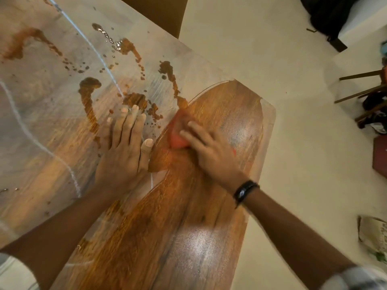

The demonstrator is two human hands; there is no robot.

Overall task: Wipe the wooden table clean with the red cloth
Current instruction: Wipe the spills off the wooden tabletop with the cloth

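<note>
The wooden table (209, 227) fills the left and middle of the head view. Its right part is dark and glossy, while the left part carries a pale dusty film with brown wet streaks and drops (88, 95). My right hand (209, 151) presses the red cloth (178, 135) flat on the wood at the border between the two parts; the cloth shows only past my fingers and looks blurred. My left hand (125, 147) lies flat on the filmy surface just left of the cloth, fingers spread, holding nothing. A black band sits on my right wrist.
The table's far right corner (270, 109) meets a pale floor. A dark chair back (159, 11) stands beyond the far edge. Wooden chair legs (360, 88) and dark bags are at the right, with a patterned bag (372, 237) lower right.
</note>
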